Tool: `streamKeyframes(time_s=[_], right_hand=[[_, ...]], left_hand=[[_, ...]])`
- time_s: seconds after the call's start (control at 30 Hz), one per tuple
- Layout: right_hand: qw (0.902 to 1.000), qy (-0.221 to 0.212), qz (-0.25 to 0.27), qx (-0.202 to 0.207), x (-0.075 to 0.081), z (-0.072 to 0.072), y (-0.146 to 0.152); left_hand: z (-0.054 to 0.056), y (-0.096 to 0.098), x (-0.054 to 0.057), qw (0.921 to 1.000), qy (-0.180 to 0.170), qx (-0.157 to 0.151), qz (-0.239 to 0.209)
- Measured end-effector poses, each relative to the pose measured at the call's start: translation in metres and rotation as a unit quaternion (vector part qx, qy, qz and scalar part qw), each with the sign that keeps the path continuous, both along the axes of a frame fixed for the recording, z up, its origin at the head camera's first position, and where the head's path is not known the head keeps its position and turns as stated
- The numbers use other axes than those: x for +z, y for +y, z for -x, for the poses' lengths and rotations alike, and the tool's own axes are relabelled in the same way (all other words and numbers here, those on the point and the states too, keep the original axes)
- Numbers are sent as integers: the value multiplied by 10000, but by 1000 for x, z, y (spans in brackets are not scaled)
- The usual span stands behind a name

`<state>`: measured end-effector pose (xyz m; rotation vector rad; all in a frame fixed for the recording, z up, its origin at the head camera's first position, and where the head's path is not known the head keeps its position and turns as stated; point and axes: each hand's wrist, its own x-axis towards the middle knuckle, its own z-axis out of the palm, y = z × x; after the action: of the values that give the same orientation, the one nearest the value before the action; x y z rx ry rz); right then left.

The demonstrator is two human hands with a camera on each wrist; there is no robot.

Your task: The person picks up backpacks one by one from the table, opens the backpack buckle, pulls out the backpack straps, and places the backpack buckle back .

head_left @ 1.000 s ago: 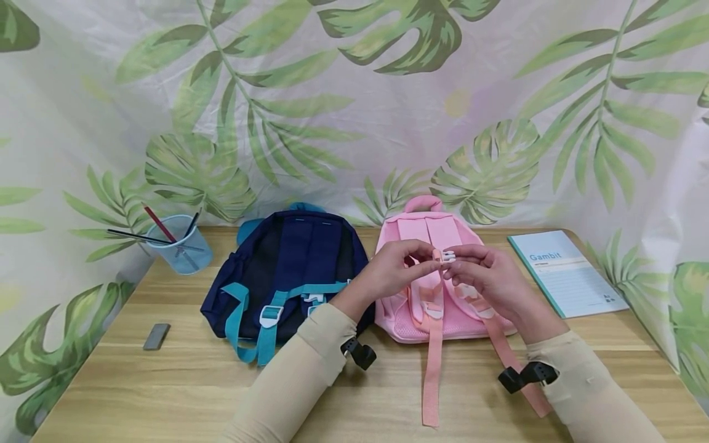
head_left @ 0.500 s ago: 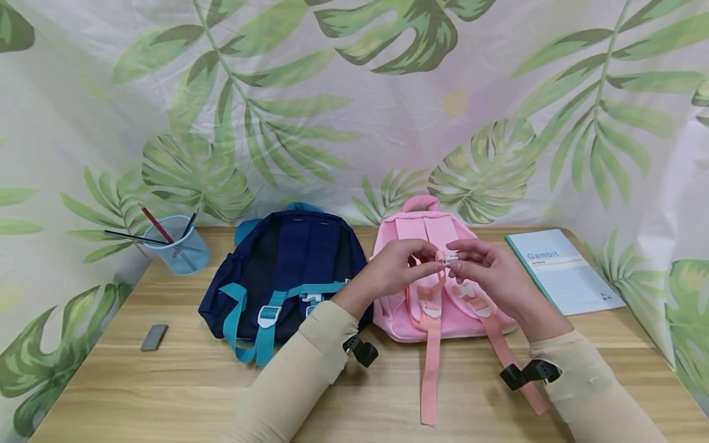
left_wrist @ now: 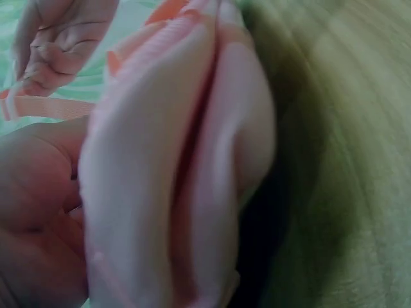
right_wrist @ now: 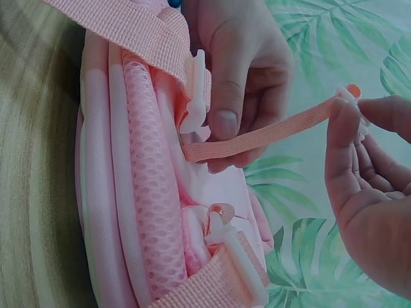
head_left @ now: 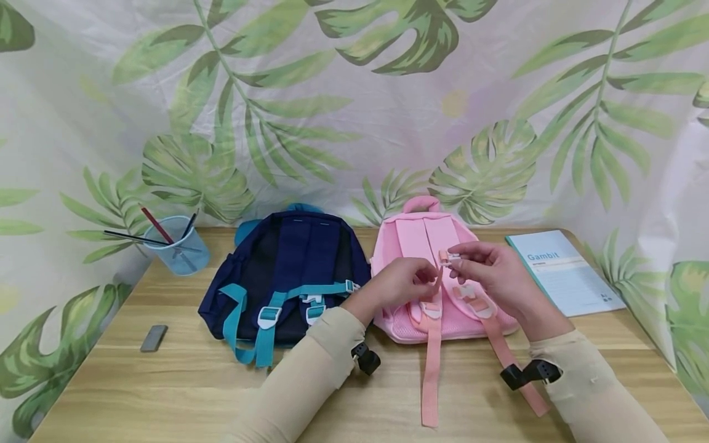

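Observation:
A pink backpack [head_left: 410, 231] stands with its shoulder straps toward me. My right hand [head_left: 490, 271] pinches a white plastic buckle [right_wrist: 350, 95] between thumb and fingertips, above the bag's right half. From the buckle a narrow peach webbing strap [right_wrist: 276, 136] runs taut down to the bag. Lower on that strap, close to the bag, my left hand [head_left: 401, 281] pinches it, thumb on top and fingers behind. White strap adjusters [head_left: 432, 311] sit on the shoulder straps below. In the left wrist view the bag's blurred side [left_wrist: 148, 160] covers part of the left hand [left_wrist: 38, 212].
Left of the pink bag stands a navy backpack [head_left: 299, 246] with turquoise straps. A blue mesh cup [head_left: 185, 255] holds several pencils; a grey eraser [head_left: 154, 338] lies nearer. At right is a notebook [head_left: 565, 271]. Peach strap ends [head_left: 431, 381] hang toward the table's front.
My left hand has left the buckle and slid down the narrow strap toward the bag. My right hand still pinches the buckle at nearly the same place.

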<state>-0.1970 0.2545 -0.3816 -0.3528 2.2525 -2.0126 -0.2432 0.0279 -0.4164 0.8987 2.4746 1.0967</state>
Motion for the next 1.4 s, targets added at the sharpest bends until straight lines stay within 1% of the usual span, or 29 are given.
streamKeyframes(time_s=[0.17, 0.4, 0.47, 0.6, 0.77, 0.93, 1.1, 1.17, 1.3, 1.4], right_hand=[[9997, -129, 183, -1, 0, -1, 0], [9993, -211, 301, -64, 2, -3, 2], [9990, -229, 377, -108, 3, -3, 2], [9976, -217, 639, -169, 6, -3, 3], [9940, -194, 1070, -117, 8, -2, 5], [9873, -101, 1587, -2, 7, -2, 7], [9784, 44, 2060, 183, 4, 0, 6], [9772, 30, 2120, 156, 4, 0, 5], [9782, -71, 2075, 30, 5, 0, 2], [9787, -134, 2051, 12, 7, 0, 1]], left_hand=[[-1, 4, -6, 9998, 150, -115, 118], [-2, 5, -10, 9982, 484, -102, 352], [-2, 5, -12, 9978, 532, -99, 394], [-3, 4, -16, 9978, 520, -38, 402], [-5, 3, -17, 9975, 562, 18, 425], [-4, 4, -19, 9966, 642, 24, 508], [-4, 3, -18, 9969, 606, 34, 500], [-5, 3, -17, 9971, 576, 48, 505], [-5, 3, -17, 9972, 568, 33, 487], [-4, 3, -17, 9973, 580, 13, 443]])
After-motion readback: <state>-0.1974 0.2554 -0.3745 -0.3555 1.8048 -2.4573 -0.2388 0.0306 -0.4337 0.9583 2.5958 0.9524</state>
